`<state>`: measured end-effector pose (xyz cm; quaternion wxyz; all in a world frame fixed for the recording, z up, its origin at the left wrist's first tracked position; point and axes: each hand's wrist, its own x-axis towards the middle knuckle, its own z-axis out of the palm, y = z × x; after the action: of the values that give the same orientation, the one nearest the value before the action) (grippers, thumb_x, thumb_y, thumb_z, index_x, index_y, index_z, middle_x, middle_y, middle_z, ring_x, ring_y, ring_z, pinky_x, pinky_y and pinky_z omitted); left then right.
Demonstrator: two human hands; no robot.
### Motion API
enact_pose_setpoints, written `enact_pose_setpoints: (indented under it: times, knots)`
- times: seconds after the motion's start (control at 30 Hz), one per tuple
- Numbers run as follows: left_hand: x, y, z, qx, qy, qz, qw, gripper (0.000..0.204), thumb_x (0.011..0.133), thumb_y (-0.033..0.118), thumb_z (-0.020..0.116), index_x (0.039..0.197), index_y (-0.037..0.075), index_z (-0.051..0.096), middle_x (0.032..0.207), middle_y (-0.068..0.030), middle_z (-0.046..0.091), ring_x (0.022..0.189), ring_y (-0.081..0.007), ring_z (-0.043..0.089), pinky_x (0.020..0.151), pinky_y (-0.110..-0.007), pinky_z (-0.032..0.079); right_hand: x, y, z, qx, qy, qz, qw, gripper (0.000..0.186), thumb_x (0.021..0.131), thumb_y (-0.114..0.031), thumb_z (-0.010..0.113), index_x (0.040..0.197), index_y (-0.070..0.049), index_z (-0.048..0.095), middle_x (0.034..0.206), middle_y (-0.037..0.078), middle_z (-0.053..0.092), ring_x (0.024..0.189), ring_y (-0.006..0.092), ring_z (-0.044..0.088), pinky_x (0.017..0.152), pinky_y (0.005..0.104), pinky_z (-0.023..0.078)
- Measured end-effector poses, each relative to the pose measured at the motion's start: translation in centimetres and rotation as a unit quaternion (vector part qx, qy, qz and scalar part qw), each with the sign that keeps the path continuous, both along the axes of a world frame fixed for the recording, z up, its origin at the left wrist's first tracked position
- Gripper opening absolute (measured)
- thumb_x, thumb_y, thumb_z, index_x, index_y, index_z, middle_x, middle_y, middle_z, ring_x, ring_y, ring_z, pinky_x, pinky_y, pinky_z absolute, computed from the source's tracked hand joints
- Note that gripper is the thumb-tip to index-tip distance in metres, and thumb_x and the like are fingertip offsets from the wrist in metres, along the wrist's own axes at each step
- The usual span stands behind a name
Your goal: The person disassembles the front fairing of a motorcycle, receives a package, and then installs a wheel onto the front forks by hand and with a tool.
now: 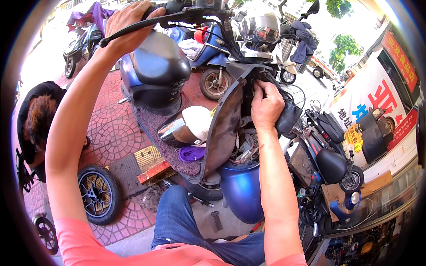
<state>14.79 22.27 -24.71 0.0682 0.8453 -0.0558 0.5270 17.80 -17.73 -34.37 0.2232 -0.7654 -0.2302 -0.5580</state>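
The blue-and-black scooter [224, 137] fills the space below and between both hands, its opened front just under and left of the right hand [267, 106]. Its rounded dark seat [157, 66] lies below the left hand [131, 24], while a separate wheel [100, 195] sits well below that hand. A white helmet [198, 122] rests left of the right hand, whose thumb and fingers are drawn together inside the front; what they pinch cannot be told. The left hand is wrapped around the handlebar [177, 6], right beside a black lever [186, 17]. Below the helmet, lower left of the right hand, is a purple cloth [192, 154].
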Motion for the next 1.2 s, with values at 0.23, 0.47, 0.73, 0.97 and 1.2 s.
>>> enact_pose_setpoints:
  times: [0.23,0.47,0.73,0.97,1.2]
  knots:
    - [5.1,2.9,-1.6,0.025,-0.049,-0.011,0.998,0.044,0.109,0.050,0.047,0.115,0.011,0.067,0.107,-0.0133,0.071,0.105,-0.0374,0.066,0.089,-0.047,0.048,-0.7,0.2,0.6,-0.028,0.004,-0.030,0.999,0.002,0.088,-0.011,0.076,0.090,-0.012,0.075,0.091,0.007,0.077,0.080,0.0318,0.074,0.068,0.0411,0.058]
    - [3.3,1.3,-1.2,-0.067,-0.024,-0.003,0.997,0.053,0.106,0.061,0.048,0.108,0.015,0.074,0.107,-0.0100,0.074,0.103,-0.0357,0.069,0.093,-0.047,0.049,0.0,0.1,0.9,-0.013,0.032,-0.029,0.999,0.002,0.089,-0.011,0.074,0.089,-0.010,0.073,0.090,0.011,0.076,0.081,0.0353,0.073,0.069,0.0436,0.057]
    - [6.3,1.5,-8.6,-0.084,-0.196,0.112,0.970,0.060,0.107,0.050,0.052,0.149,0.007,0.056,0.150,-0.0250,0.055,0.139,-0.0435,0.049,0.119,-0.049,0.036,0.3,0.3,1.0,0.007,0.064,0.064,0.996,0.004,0.089,-0.008,0.076,0.091,-0.006,0.072,0.090,0.014,0.076,0.083,0.0373,0.073,0.071,0.0437,0.058]
    - [4.2,-17.3,-10.3,-0.516,0.131,-0.418,0.736,0.097,0.089,0.053,0.078,0.153,-0.010,0.042,0.152,-0.0284,0.051,0.140,-0.0350,0.052,0.117,-0.044,0.039,0.9,-2.2,0.8,0.050,0.179,0.142,0.972,0.008,0.091,-0.005,0.075,0.097,-0.001,0.075,0.088,0.019,0.076,0.078,0.0336,0.076,0.071,0.0383,0.058]
    - [10.6,-21.1,-3.8,-0.635,0.204,-0.476,0.573,0.038,0.088,0.032,0.078,0.110,0.002,0.073,0.092,-0.0056,0.073,0.080,-0.0187,0.071,0.080,-0.035,0.057,0.7,-2.7,1.7,0.020,0.143,0.131,0.981,0.007,0.090,-0.005,0.075,0.097,-0.003,0.075,0.083,0.015,0.077,0.073,0.0278,0.076,0.069,0.0359,0.058]
